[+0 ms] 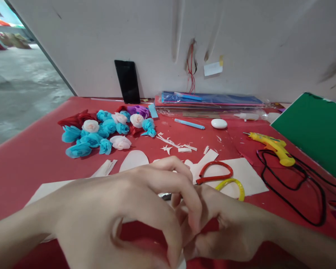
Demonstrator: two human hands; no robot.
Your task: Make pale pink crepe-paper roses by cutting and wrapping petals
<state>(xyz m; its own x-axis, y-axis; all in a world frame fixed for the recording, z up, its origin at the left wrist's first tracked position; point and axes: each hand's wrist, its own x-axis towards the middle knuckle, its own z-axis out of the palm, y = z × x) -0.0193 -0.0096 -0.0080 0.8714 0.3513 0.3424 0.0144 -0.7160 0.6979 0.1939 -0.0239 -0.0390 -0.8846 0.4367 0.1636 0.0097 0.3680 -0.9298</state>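
My left hand arches across the front of the table with its fingers curled, its thumb and fingertips closed near the bottom edge. Pressed against it, my right hand has thumb and fingers pinched together. A sliver of white paper shows below the meeting fingertips; most of it is hidden. Just beyond my hands lie scissors with one red handle loop and one yellow loop; their blades are largely covered by my fingers. White paper sheets and a rounded white paper piece rest under and behind the hands.
Blue, white, red and purple paper flowers are heaped at the left. A yellow glue gun with a black cord lies right, beside a green board. A phone leans on the wall. Paper scraps litter the red table.
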